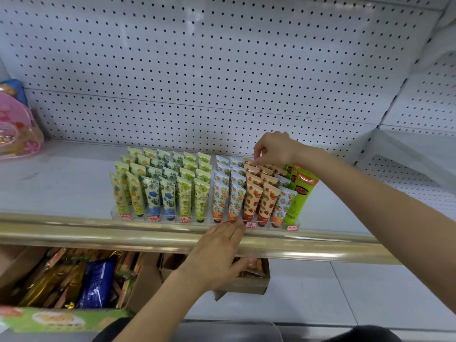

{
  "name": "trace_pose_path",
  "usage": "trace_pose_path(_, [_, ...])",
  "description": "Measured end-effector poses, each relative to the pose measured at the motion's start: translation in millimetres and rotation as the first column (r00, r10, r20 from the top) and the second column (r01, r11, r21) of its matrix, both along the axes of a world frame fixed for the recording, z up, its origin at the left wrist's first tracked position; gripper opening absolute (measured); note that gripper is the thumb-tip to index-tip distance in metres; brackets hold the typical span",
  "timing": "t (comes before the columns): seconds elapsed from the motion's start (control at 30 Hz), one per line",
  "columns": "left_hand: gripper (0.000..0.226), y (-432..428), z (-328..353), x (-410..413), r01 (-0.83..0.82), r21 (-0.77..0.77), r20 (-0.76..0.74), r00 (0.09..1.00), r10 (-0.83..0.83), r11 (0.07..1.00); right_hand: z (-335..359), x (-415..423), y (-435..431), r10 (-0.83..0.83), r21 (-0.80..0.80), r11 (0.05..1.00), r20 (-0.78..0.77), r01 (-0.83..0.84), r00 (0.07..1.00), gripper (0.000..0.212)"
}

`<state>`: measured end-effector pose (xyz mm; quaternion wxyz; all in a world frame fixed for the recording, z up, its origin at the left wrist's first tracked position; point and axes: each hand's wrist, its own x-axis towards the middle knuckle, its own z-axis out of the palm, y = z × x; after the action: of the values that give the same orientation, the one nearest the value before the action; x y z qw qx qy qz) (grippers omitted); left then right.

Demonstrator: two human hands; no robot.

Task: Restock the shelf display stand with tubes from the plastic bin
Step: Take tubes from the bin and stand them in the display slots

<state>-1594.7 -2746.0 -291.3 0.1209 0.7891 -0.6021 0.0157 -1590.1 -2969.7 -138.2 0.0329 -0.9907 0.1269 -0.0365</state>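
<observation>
Left hand lies flat, fingers straight and together, tips touching the front lip of the clear display stand on the shelf. Further right, right hand reaches over, fingertips pinching a strawberry tube in the stand's back row.

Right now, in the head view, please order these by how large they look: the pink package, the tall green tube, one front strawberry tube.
1. pink package, although the frame edge cuts it off
2. tall green tube
3. front strawberry tube
Both tubes stand in the front row, so nearness hardly affects their order.
</observation>
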Motion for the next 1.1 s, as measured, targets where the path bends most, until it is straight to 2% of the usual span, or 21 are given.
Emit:
trace_pose_path(0.27, [0.086, -0.1, -0.1, 0.1, 0.000, -0.003, 0.007, 1.000, 0.000, 1.000, -8.2, 7.1, 7.6, -0.026, -0.039, 0.999, -0.057, 0.024, 0.998, 0.027])
trace_pose_path(0.6, [0.083, 0.4, 1.9, 0.1, 0.003, -0.013, 0.011, 1.000, -0.003, 1.000, -11.1, 9.9, 5.3, -0.039, -0.034, 0.999, -0.033, 0.038, 0.999, 0.019])
trace_pose_path(0.97, [0.082, 3.8, 7.7, 0.4, 0.020, 0.109, 0.177, 0.983, -0.039, 0.994, -0.9, 11.6, 4.9, -0.015, 0.003, 1.000, 0.143, 0.015, 0.990, 0.013])
trace_pose_path(1.1, [0.085, 9.4, 9.4, 3.8, 0.037, 0.108, 0.177, 0.983, -0.055, 0.993, -5.0, 27.3, 8.7, -0.039, 0.035, 0.999, 0.146, 0.035, 0.988, 0.014])
